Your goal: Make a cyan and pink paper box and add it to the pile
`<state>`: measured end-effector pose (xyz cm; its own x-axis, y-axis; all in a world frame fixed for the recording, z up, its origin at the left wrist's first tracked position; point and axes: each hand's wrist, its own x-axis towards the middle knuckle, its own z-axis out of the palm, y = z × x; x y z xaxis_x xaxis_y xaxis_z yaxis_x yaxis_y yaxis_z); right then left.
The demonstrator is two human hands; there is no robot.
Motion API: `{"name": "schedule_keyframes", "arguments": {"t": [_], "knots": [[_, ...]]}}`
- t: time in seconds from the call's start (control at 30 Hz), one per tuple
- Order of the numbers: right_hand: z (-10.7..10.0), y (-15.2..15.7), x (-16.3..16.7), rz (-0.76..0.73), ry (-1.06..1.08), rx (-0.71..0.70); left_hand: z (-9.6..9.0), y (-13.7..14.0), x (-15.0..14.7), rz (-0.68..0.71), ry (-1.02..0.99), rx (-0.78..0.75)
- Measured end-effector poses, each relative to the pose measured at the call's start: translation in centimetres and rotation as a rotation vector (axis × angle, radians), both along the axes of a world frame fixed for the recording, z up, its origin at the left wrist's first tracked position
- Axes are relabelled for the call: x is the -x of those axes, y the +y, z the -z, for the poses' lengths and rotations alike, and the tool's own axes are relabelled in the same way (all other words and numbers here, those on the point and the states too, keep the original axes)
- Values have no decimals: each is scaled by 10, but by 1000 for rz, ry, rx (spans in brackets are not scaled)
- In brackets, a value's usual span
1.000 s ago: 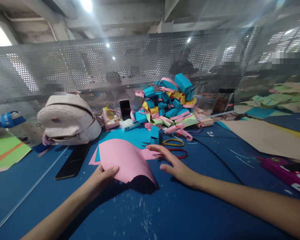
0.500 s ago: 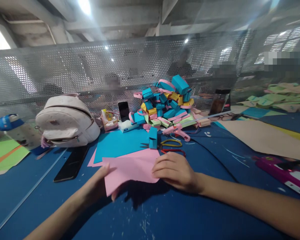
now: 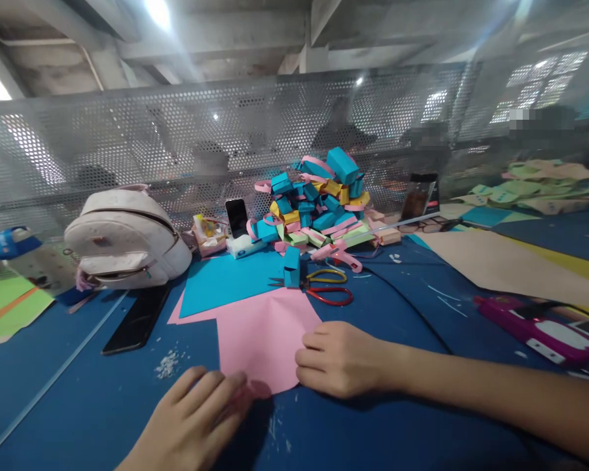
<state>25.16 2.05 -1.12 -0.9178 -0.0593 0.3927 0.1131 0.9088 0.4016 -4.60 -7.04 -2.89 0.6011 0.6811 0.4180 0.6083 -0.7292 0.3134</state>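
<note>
We saw the pink sheet (image 3: 260, 340) lying mostly flat on the blue surface (image 3: 78, 412) between the two hands, its near edge hidden by the left hand (image 3: 199, 405) and its right edge by the right hand (image 3: 341, 360). The right fingers were curled under, their tips and the thumb out of sight; the left fingers bent blurrily over the near edge, so for neither hand could we tell whether the grip was clamped on the paper or only rested there. A folded blue piece (image 3: 291, 267) covered the middle of the scissors (image 3: 331, 303), the left edge of the view cut off the bottle (image 3: 44, 271), and figures behind the perforated screen (image 3: 167, 131) were too dim to make out

Half a second earlier, we had seen the sheet raised and bent, with the left hand at its left side. By now it had come down, the left hand had moved to the near edge, the red handle was uncovered, and white crumbs (image 3: 167, 365) showed where the left arm had been
</note>
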Motion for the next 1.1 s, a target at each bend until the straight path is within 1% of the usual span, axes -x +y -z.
{"name": "schedule_keyframes", "arguments": {"t": [0.07,0.13,0.17,0.23,0.3,0.37,0.47,0.57,0.67,0.77,0.83,0.93,1.03,1.1], "knots": [[4,-2,-2,-1,-34,4,4,-3,-1,-35,26,-121],[6,-2,-4,1,-66,14,-3,-3,-8,-90,100,-218],[7,-2,-5,5,-79,22,-7,-3,-13,-104,170,-226],[9,-2,-6,18,-104,46,-14,-2,-23,-83,282,-218],[11,-2,-7,24,-119,70,-15,-1,-31,-60,360,-189],[13,-2,-7,32,-117,88,-11,0,-35,-52,389,-204],[14,0,-8,62,-105,111,-3,3,-36,-33,385,-281],[14,2,-9,104,-102,121,-2,6,-34,-20,376,-318],[15,4,-10,136,-117,111,-7,9,-34,-12,358,-307],[15,7,-10,179,-167,143,-11,11,-37,-26,322,-248],[14,9,-8,194,-203,166,-12,12,-40,-47,332,-215],[9,12,-2,179,-245,190,-10,11,-47,-105,472,-195],[3,12,3,173,-271,237,-7,9,-53,-163,650,-216],[-1,11,6,182,-282,269,-6,8,-57,-173,736,-240]]}}
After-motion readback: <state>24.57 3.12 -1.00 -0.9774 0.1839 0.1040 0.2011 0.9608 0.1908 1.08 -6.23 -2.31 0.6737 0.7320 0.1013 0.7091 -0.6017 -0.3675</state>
